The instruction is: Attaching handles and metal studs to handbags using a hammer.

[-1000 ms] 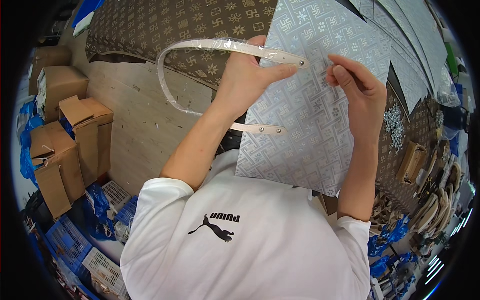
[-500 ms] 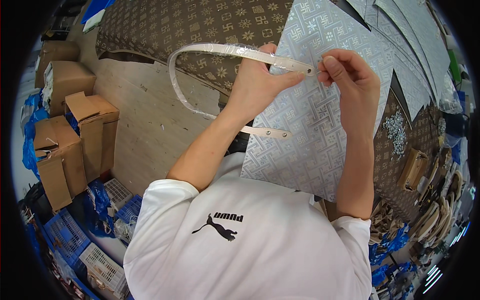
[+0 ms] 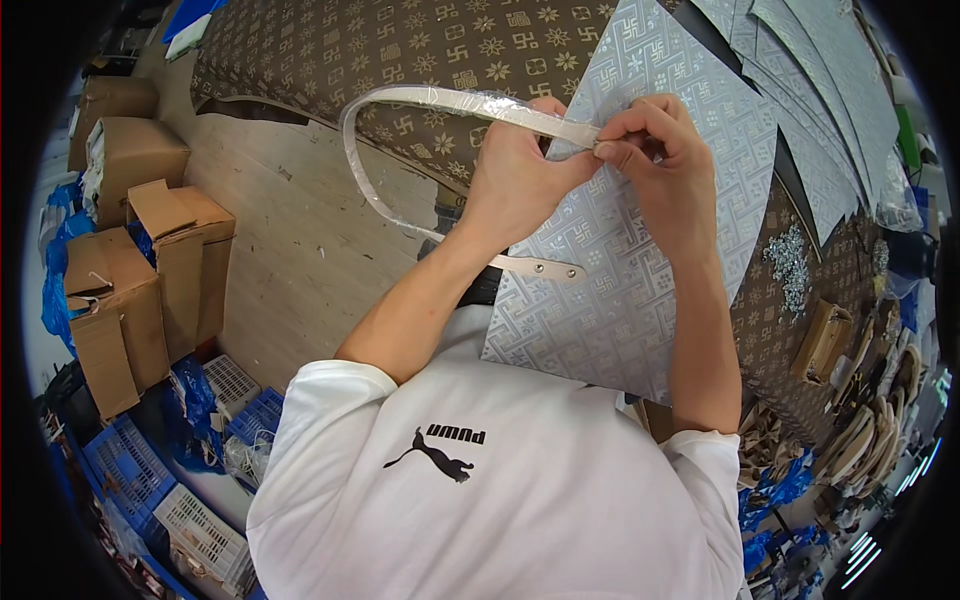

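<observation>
A cream strap (image 3: 440, 97) in clear plastic wrap curves in a wide loop out to the left. My left hand (image 3: 525, 180) is closed on the strap close to its upper end. My right hand (image 3: 655, 145) pinches at that end, thumb and forefinger meeting there; whether a small fastener is between them is hidden. The strap's other end (image 3: 545, 267), with two metal studs, lies on a silvery patterned sheet (image 3: 610, 320) below my hands.
A pile of small shiny metal parts (image 3: 789, 268) lies on the brown patterned table cover (image 3: 400, 60) at right, near a small open cardboard box (image 3: 824, 342). More silvery sheets (image 3: 810, 80) overlap at the far right. Cartons (image 3: 120, 315) and plastic crates (image 3: 125, 465) stand at left.
My right hand has moved left and its fingertips now meet the strap's end, covering the hole seen there before. My left hand keeps its hold.
</observation>
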